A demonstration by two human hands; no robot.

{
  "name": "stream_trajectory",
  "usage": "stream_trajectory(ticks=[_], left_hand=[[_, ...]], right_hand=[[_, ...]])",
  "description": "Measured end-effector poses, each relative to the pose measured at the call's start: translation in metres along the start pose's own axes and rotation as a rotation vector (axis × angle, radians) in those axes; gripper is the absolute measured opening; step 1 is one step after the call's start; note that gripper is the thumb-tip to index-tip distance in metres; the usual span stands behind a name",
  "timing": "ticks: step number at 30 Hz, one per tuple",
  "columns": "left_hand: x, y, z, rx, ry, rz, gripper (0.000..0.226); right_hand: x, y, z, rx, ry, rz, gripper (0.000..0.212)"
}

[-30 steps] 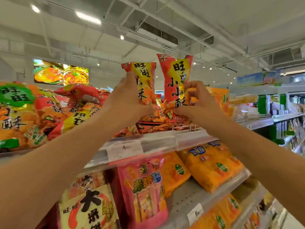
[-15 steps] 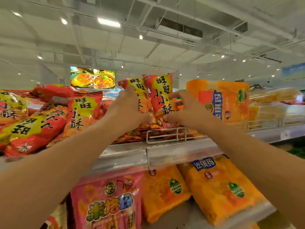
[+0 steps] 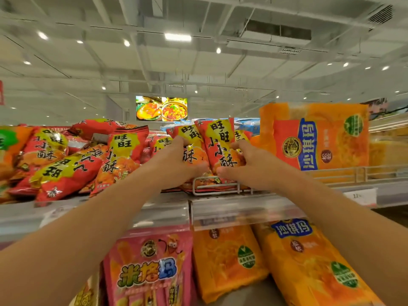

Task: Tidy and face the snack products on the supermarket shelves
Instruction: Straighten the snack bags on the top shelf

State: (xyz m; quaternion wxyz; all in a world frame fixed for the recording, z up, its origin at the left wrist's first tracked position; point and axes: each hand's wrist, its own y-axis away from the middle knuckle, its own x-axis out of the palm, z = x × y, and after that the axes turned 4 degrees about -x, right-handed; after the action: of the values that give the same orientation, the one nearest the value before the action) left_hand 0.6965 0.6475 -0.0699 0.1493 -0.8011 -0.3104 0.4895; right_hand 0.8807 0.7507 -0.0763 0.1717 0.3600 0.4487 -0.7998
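Closest to us, low down, lie a pink bag [image 3: 150, 270] and two orange bags [image 3: 229, 259] on the lower shelf. They are not part of this step.

Above them is the top shelf [image 3: 163, 208] with a small wire rail [image 3: 217, 186] at its front. Both arms reach up to it. The left hand [image 3: 176, 164] has its fingers curled round one red bag [image 3: 187, 144]. The right hand [image 3: 247, 165] pinches the next red bag [image 3: 220, 144] by its side and bottom. The two bags stand upright, touching each other, just behind the rail.

To do this well, I think the hands should set both bags down flat on their bottoms, push them together so the fronts face out, and let go slowly so they do not flop. The red pile [image 3: 72, 164] to the left is tipped over and will need standing up too. A big orange bag [image 3: 315, 140] stands just beside the right hand.

Half a second ago the bags sat much the same, but the view has come closer and turned a bit right. A second ago the bags were held higher up, above the shelf; now they are down at the rail.
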Motion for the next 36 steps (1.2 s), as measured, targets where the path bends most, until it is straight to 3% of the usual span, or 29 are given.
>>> stream_trajectory(ticks=[3,12,15,17,20,23,27,32,36], left_hand=[[0.003,0.002,0.007,0.005,0.036,-0.011,0.06],[0.013,0.007,0.012,0.075,-0.047,-0.119,0.069],[0.006,0.019,0.01,0.118,-0.122,-0.255,0.074],[-0.011,0.034,0.014,0.191,-0.118,-0.355,0.063],[-0.048,0.066,0.041,0.24,-0.216,-0.399,0.039],[-0.09,0.105,0.076,0.173,-0.329,-0.416,0.037],[-0.165,0.171,0.141,-0.011,-0.457,-0.476,0.031],[-0.257,0.262,0.218,-0.202,-0.582,-0.539,0.028],[-0.324,0.321,0.278,-0.293,-0.667,-0.508,0.039]], right_hand=[[0.015,0.005,-0.004,-0.039,0.041,-0.048,0.073],[0.03,0.011,-0.008,-0.098,0.309,-0.109,0.081],[0.036,0.014,-0.001,-0.038,0.354,-0.135,0.079],[0.046,0.02,0.014,-0.126,0.357,-0.263,0.072],[0.071,0.027,0.064,-0.446,0.231,-0.326,0.058],[0.103,0.027,0.126,-0.618,-0.024,-0.175,0.053],[0.161,0.021,0.221,-0.831,-0.087,-0.035,0.056],[0.236,0.008,0.353,-0.988,-0.045,0.039,0.061],[0.294,-0.007,0.456,-0.995,0.023,0.063,0.071]])
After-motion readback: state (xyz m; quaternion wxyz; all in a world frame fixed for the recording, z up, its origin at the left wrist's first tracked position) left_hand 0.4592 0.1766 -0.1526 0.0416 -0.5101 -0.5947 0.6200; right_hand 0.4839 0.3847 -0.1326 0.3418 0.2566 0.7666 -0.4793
